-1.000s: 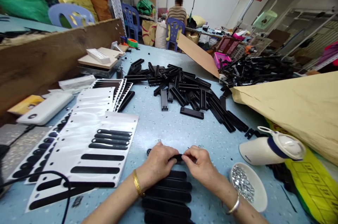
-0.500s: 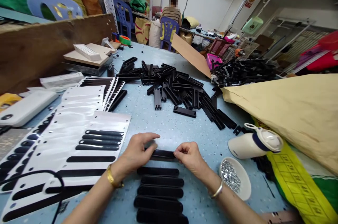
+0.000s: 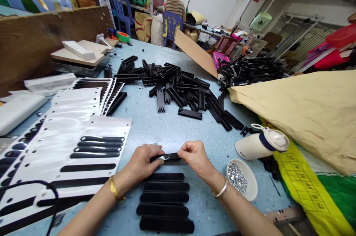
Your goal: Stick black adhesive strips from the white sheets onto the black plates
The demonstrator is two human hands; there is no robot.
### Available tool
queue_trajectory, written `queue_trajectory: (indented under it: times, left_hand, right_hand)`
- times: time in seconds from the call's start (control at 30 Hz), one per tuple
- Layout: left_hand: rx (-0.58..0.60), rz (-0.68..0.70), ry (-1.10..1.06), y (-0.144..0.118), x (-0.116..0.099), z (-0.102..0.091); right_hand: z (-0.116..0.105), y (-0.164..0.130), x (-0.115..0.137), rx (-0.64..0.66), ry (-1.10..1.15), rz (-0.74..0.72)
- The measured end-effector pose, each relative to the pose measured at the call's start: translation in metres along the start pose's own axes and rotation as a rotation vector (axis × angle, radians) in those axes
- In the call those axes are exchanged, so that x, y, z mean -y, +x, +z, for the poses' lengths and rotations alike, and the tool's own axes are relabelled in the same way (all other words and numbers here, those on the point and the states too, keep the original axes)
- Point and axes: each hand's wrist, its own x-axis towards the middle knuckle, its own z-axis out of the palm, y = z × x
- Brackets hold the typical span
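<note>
My left hand [image 3: 143, 159] is closed around the left end of a slim black bar, thumb in front and fingers behind. A glossy black adhesive strip [image 3: 171, 156] lies along that bar. Its right end is pinched between the thumb and fingertips of my right hand [image 3: 194, 156], slightly raised. How much of the strip touches the bar is hard to make out. Just below my hands, several finished-looking black bars [image 3: 166, 187] lie in a column, smooth side up. To the left is a white backing sheet [image 3: 111, 126] with black strips on it.
A heap of ridged black bars [image 3: 178, 87] spreads across the table's middle. On the right stand a white bowl [image 3: 252, 187] of small metal parts and a cream bottle [image 3: 251, 147] lying tilted. Brown paper [image 3: 300, 106] and a cardboard flap [image 3: 194, 52] lie beyond.
My left hand has lowered its raised fingers and closed on the bar's left end. My right hand still pinches the strip's right end. The whole view has shifted slightly.
</note>
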Motion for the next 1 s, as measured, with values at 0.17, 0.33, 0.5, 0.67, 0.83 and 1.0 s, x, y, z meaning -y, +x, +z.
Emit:
queue_trajectory:
  times: [0.17, 0.33, 0.5, 0.67, 0.83, 1.0]
  left_hand:
    - [-0.009, -0.003, 0.008, 0.0, 0.0, 0.0]
    - [-0.014, -0.012, 0.015, 0.001, -0.004, -0.002]
    - [-0.031, -0.03, 0.002, 0.0, -0.006, -0.002]
    - [-0.015, -0.039, -0.004, 0.0, -0.007, -0.002]
    - [-0.011, -0.038, 0.0, 0.0, -0.008, -0.003]
    - [-0.017, -0.035, 0.01, 0.0, -0.005, -0.001]
  right_hand:
    - [0.001, 0.003, -0.012, -0.073, -0.061, -0.001]
    - [0.004, 0.003, -0.014, -0.118, -0.133, -0.027]
    - [0.004, 0.001, -0.014, -0.125, -0.172, -0.049]
    - [0.003, 0.0, -0.014, -0.108, -0.185, -0.06]
    - [0.003, 0.001, -0.016, -0.119, -0.214, -0.071]
    - [0.004, 0.0, -0.019, -0.125, -0.232, -0.076]
